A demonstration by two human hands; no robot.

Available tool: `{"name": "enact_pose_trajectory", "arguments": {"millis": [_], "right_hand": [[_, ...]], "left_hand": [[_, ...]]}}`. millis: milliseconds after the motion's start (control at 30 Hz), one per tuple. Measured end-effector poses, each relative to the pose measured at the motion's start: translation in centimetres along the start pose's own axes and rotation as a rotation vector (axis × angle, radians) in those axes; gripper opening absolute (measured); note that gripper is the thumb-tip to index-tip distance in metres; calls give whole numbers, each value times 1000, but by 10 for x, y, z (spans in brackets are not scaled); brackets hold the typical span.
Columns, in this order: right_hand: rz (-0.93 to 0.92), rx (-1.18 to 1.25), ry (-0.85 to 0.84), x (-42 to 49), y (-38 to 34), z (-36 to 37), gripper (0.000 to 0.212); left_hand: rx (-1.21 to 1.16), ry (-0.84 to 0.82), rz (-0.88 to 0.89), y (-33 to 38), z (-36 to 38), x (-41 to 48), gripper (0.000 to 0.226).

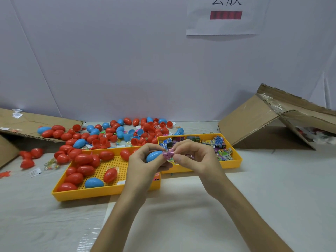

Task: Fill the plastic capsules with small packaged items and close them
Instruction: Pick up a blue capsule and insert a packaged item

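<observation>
My left hand grips a blue capsule half above the gap between two yellow trays. My right hand pinches a small pink packaged item right at the mouth of that half. The left yellow tray holds several closed red capsules and one blue capsule. The right yellow tray holds several small colourful packets. Whether the packet is partly inside the capsule half is hidden by my fingers.
A pile of red and blue capsules and open halves lies behind the trays. A flattened cardboard sheet lies at the left and a tipped cardboard box at the right. A white wall with a paper sign stands behind.
</observation>
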State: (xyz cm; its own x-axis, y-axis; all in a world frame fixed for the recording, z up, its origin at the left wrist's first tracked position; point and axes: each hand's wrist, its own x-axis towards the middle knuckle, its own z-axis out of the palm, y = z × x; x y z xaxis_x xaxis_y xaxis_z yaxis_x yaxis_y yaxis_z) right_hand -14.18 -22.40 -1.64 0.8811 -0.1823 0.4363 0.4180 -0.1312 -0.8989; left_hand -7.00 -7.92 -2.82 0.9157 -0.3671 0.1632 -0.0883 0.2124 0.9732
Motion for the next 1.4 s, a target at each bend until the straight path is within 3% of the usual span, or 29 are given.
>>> {"name": "enact_pose_trajectory", "arguments": {"millis": [233, 467, 667, 867, 1000, 1167, 1267, 1400], "right_hand": [[25, 28, 59, 1, 0, -3, 8], [96, 142, 196, 5, 1, -14, 14], [102, 156, 140, 4, 1, -11, 19], [87, 17, 27, 2, -2, -9, 15], [93, -9, -35, 1, -2, -6, 2], [80, -38, -14, 2, -3, -8, 19], [90, -60, 18, 2, -1, -8, 20], [97, -42, 33, 2, -1, -7, 3]], "left_hand": [[7, -87, -64, -2, 0, 0, 12], [32, -172, -96, -2, 5, 3, 61], [62, -221, -141, -1, 5, -1, 75], [89, -240, -190, 3, 6, -3, 90], [40, -294, -245, 3, 7, -6, 85], [-129, -366, -319, 5, 4, -6, 50], [-165, -356, -273, 4, 4, -4, 45], [-116, -318, -172, 2, 7, -3, 31]]}}
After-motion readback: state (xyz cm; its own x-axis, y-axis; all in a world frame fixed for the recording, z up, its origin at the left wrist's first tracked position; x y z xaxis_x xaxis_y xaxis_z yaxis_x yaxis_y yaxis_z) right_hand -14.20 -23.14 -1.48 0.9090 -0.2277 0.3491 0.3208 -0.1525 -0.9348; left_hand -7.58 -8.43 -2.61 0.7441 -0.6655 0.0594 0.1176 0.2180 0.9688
